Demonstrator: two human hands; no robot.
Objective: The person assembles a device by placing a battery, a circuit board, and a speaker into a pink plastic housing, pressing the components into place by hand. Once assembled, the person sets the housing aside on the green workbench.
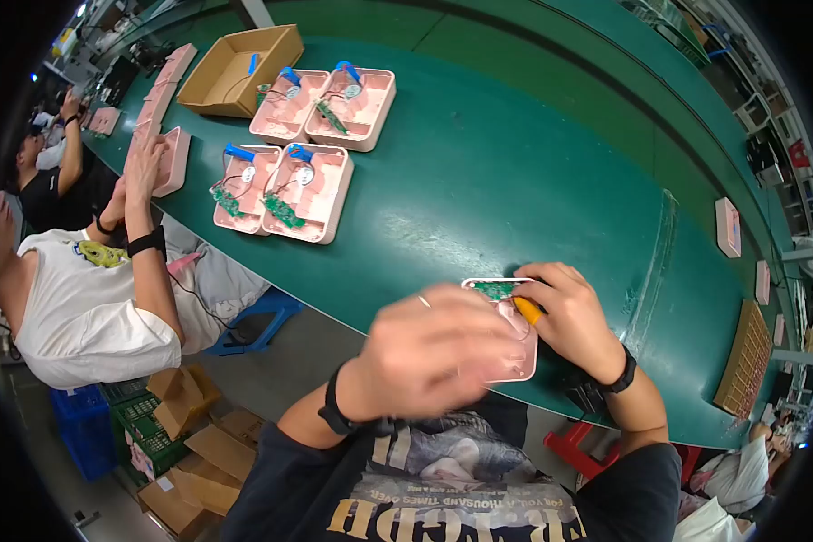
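Observation:
In front of me a pink plastic housing [516, 365] lies on the green table, with a green circuit board [494, 290] at its far end. My left hand [429, 348] is over the housing's left side, smeared by motion, and it covers much of the inside. I cannot make out its fingers or anything in them. At the housing's right edge my right hand [571, 312] is closed, its fingers curled around a short orange piece [527, 311] beside the board. Thin wires run in the housing near that piece.
Several pink housings with boards and blue cylinders, one of them here [321, 203], stand at the left, near an open cardboard box [235, 77]. A co-worker [99, 298] handles another housing [173, 163]. A brown gridded tray [743, 359] sits at the right edge, a red stool [580, 449] below.

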